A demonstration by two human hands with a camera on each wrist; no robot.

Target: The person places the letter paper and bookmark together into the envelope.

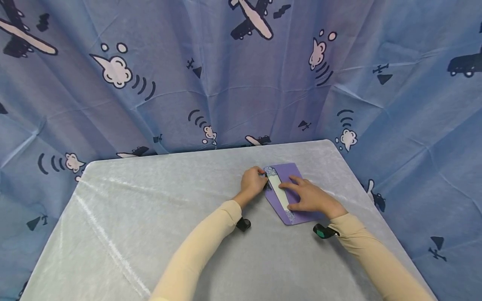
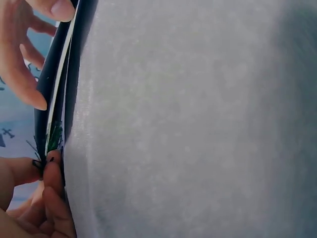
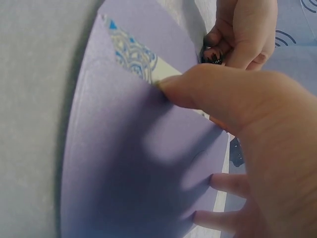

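Observation:
A flat purple notebook or card [image 1: 291,169] lies on the table, its exact kind unclear. Across it runs a pale bookmark [image 1: 278,190] with blue-patterned ends; the patterned near end [image 3: 131,52] shows in the right wrist view. My left hand [image 1: 253,182] is at the far left edge, pinching a dark cord with a tassel [image 2: 55,136] between thumb and fingertip. My right hand [image 1: 312,196] spreads over the purple surface; its thumb [image 3: 181,89] presses the bookmark's side, and other fingertips touch the purple thing. The palm side of the left hand is partly hidden.
A pale grey cloth covers the table [image 1: 132,217], with its far edge just beyond the purple thing. Behind hangs a blue curtain [image 1: 241,83] printed with airplanes and clouds. Dark wrist devices [image 1: 323,231] sit under both forearms.

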